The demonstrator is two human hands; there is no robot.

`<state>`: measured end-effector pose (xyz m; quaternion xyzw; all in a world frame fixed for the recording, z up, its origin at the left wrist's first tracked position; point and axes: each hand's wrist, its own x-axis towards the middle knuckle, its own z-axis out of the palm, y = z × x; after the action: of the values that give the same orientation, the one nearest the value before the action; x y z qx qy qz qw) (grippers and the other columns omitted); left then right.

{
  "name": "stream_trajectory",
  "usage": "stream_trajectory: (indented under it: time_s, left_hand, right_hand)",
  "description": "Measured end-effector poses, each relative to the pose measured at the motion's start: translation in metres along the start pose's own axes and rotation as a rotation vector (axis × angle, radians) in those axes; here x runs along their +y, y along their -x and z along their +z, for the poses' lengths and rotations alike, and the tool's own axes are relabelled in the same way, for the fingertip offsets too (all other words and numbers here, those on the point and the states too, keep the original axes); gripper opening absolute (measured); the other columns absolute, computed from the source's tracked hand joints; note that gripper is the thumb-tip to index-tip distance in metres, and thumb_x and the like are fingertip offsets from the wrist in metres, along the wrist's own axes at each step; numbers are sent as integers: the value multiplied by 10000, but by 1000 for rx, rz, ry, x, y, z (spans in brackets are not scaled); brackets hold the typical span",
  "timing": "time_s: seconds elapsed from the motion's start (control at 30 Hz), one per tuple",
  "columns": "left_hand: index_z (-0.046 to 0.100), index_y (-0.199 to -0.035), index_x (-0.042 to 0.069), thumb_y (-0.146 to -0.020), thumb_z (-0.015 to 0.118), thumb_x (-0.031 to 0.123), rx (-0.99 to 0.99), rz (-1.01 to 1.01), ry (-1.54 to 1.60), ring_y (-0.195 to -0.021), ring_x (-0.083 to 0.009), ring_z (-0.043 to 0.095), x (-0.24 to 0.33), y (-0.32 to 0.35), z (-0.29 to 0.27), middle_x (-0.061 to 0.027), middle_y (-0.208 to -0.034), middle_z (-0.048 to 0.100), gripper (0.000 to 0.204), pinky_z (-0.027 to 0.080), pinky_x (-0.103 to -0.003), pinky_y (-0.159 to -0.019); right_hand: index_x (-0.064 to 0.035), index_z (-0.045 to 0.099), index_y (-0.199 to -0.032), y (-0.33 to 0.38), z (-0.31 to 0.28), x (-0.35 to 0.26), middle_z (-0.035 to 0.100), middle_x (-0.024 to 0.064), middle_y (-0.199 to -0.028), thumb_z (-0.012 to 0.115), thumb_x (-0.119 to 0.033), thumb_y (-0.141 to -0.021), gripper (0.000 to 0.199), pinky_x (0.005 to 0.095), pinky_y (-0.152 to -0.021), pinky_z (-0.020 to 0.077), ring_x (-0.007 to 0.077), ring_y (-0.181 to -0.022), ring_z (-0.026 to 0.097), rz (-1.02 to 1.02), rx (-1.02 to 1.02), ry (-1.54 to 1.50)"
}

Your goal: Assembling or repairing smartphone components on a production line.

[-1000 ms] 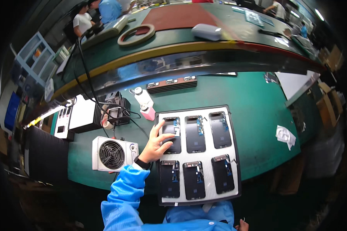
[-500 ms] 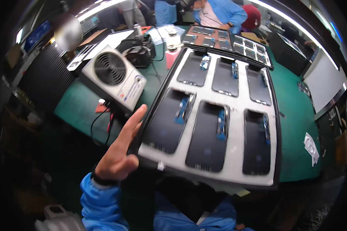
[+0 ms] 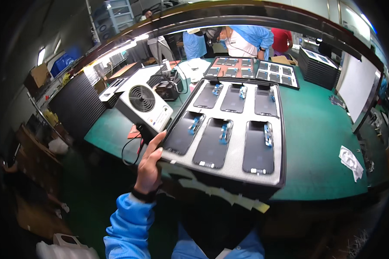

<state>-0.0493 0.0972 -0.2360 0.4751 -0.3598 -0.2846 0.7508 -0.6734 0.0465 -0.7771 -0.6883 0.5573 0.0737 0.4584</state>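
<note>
A black-rimmed tray [image 3: 282, 151] with a white mesh lining lies before me on the green table. Several dark phone screens [image 3: 258, 149] sit in two rows in it, each with a blue-and-silver flex cable strip [image 3: 268, 134] along one side. My left hand [image 3: 148, 169] is at the tray's near left corner, fingers stretched up along the left edge and the thumb close to the corner. It looks to touch the rim, but a firm hold does not show. My right hand is out of view.
A white fan unit [image 3: 149, 108] stands left of the tray, its cable hanging near the table edge. Two more filled trays [image 3: 230, 67] lie at the back, before a person in blue [image 3: 246, 41]. A crumpled white cloth [image 3: 351, 162] lies right. Black tray stacks [image 3: 317, 69] stand farther off.
The view has tilted up and the tray appears smaller and farther from me. My left hand, spread beside the rim before, now has its fingers and thumb closer together at the corner.
</note>
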Motion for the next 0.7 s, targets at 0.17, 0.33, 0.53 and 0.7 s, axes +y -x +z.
stream_trajectory:
  time_s: [0.17, 0.33, 0.53, 0.7]
  left_hand:
    - [325, -1475, -37, -924, 452, 193, -12, 107, -56, -1381, -318, 407, -2, 3, 11, -209, -1527, 358, 610, 328, -444, -1145]
    - [312, -1477, -28, -883, 489, 135, 83, 23, 19, -1405, -338, 378, 2, 6, 10, -205, -1566, 291, 641, 341, -476, -1150]
    - [270, -1496, -30, -888, 476, 117, 41, -13, 61, -1413, -334, 367, 3, -1, 8, -200, -1581, 257, 658, 334, -469, -1155]
    - [277, -1476, -72, -930, 448, 191, 50, 124, 38, -1391, -330, 396, -12, -4, 10, -234, -1545, 314, 630, 333, -455, -1150]
  right_hand:
    - [-12, 707, -913, -62, -6, -37, 699, 176, -785, 571, -433, -925, 443, 427, -659, 558, 294, -707, 683, -48, -7, 44]
    - [-18, 709, -918, -69, -12, -59, 700, 180, -798, 575, -427, -921, 430, 430, -661, 558, 302, -714, 683, -83, -21, 99]
    - [-24, 710, -923, -41, -17, -61, 702, 184, -814, 579, -419, -916, 416, 434, -664, 559, 311, -722, 684, -128, 32, 212]
    - [-29, 712, -927, -49, -26, -58, 703, 187, -827, 583, -412, -912, 404, 438, -666, 559, 318, -729, 684, -200, 124, 334]
